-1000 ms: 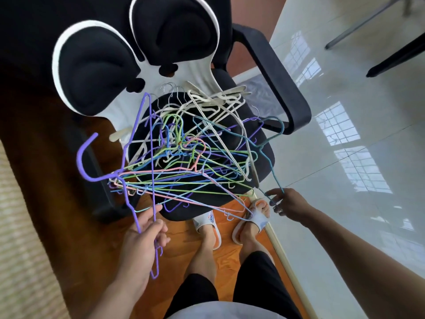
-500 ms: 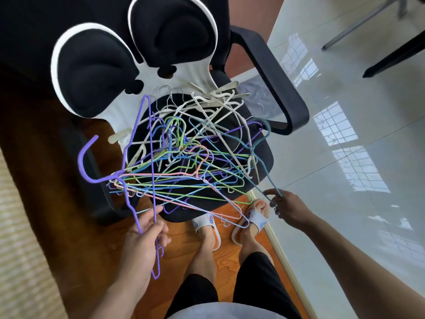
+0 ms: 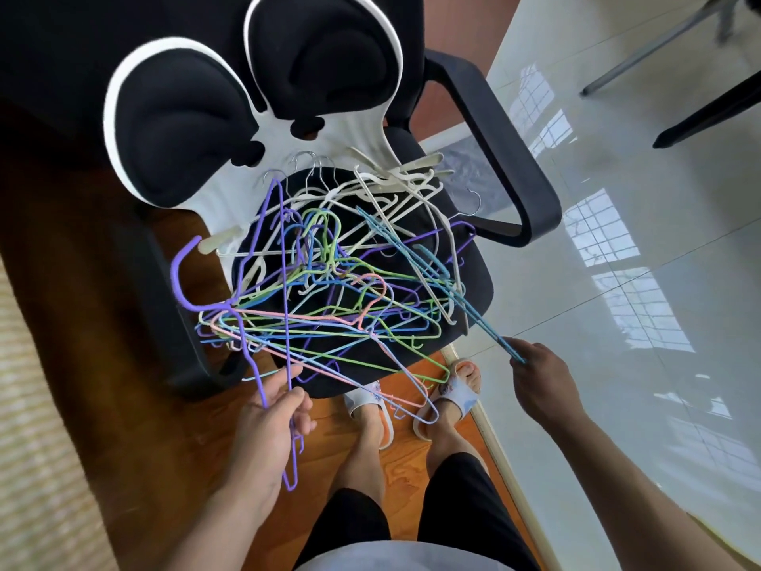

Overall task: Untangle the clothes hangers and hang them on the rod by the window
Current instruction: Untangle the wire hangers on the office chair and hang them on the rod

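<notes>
A tangled heap of thin hangers (image 3: 329, 298) in green, blue, pink, purple and cream lies on the black seat of an office chair (image 3: 482, 290). My left hand (image 3: 271, 422) grips a purple hanger (image 3: 271, 257) by its lower bars; its hook curls out at the left of the heap. My right hand (image 3: 539, 377) pinches the end of a teal hanger (image 3: 416, 257), which slants up into the heap. The rod by the window is not in view.
The chair has a white-and-black split backrest (image 3: 173, 117) and a black armrest (image 3: 502, 158) on the right. My feet in white slippers (image 3: 449, 397) stand on the wood floor before the seat. Glossy tiles (image 3: 642, 282) spread to the right, with dark furniture legs (image 3: 708, 113) far off.
My right hand has drawn the teal hanger out toward the lower right; it now lies edge-on as a straight slanted line. The left hand keeps its hold on the purple hanger.
</notes>
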`<move>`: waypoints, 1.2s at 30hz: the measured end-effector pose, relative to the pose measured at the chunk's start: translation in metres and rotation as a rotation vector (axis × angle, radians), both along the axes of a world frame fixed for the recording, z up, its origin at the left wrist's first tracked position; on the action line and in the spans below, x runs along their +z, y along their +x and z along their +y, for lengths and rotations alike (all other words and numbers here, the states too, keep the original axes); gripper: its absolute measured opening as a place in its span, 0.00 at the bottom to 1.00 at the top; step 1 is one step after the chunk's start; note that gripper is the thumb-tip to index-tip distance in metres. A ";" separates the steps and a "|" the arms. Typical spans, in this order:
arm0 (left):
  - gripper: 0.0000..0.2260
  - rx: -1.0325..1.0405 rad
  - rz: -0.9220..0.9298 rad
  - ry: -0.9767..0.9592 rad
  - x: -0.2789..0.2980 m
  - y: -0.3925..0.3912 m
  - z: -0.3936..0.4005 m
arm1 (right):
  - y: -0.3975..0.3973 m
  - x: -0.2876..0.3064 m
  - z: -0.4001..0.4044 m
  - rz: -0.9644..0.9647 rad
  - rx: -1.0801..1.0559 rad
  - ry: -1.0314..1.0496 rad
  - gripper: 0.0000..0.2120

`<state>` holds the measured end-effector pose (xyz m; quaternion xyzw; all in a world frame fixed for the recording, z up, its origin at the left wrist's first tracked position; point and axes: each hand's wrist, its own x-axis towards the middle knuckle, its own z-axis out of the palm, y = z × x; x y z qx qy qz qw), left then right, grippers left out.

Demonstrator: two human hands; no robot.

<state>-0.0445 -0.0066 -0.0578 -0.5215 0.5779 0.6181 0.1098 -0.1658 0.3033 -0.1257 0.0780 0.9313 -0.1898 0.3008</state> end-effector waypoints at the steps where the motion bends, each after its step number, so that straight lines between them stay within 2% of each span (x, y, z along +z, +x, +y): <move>1: 0.15 -0.004 -0.004 0.007 -0.001 0.000 -0.001 | -0.001 0.005 -0.001 0.023 0.000 0.027 0.19; 7: 0.15 -0.021 -0.012 0.016 -0.007 0.002 -0.004 | -0.009 0.037 -0.004 0.123 0.096 0.189 0.19; 16: 0.14 0.021 -0.015 0.043 -0.013 -0.001 -0.010 | -0.026 0.084 -0.016 0.087 0.161 0.313 0.20; 23: 0.13 0.090 0.005 0.098 0.003 -0.007 -0.015 | -0.031 0.145 -0.043 0.110 0.216 0.422 0.18; 32: 0.14 0.040 0.039 0.099 0.031 -0.017 -0.026 | -0.033 0.185 -0.061 0.017 0.187 0.338 0.18; 36: 0.13 0.048 0.045 0.097 0.052 -0.018 -0.031 | -0.027 0.184 -0.056 -0.031 0.074 0.229 0.18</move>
